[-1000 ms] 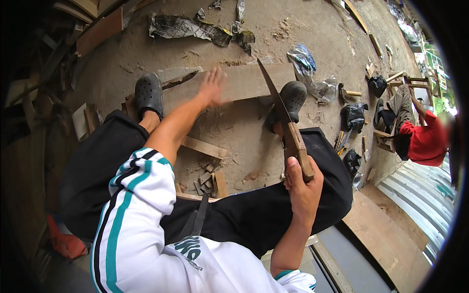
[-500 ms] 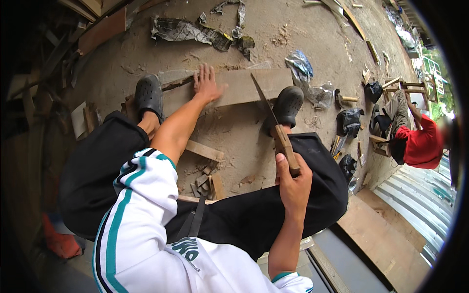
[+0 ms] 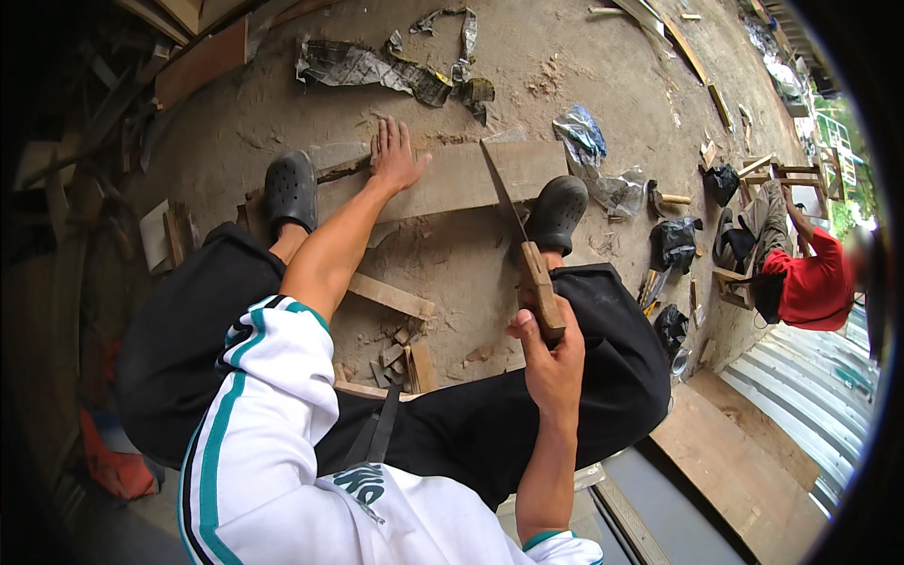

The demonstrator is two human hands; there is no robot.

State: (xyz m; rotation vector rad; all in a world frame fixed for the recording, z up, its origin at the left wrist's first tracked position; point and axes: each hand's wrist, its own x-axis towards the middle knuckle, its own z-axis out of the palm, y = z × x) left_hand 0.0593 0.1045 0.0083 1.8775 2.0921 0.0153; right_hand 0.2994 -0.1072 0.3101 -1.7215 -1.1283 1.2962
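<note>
A wooden board [image 3: 443, 177] lies crosswise on the ground in front of me, between and beyond my shoes. My left hand [image 3: 396, 162] rests on its left part, fingers stretched out and holding nothing. My right hand [image 3: 554, 353] is closed around the wooden handle of a handsaw [image 3: 538, 282]. The thin dark blade points away from me and reaches over the right part of the board, just left of my right shoe [image 3: 557, 212]. Whether its teeth touch the wood I cannot tell.
Wood offcuts [image 3: 405, 363] and a short strip [image 3: 394, 296] lie between my legs. Crumpled plastic [image 3: 579, 135], torn sheeting [image 3: 353, 68] and black bags [image 3: 676, 240] are scattered on the dusty ground. Another person in red [image 3: 812, 282] sits at the right near wooden frames.
My right hand and the saw have shifted a little left, and the handle sits at a slightly different angle. My left hand stays on the board, its thumb nearer the fingers.
</note>
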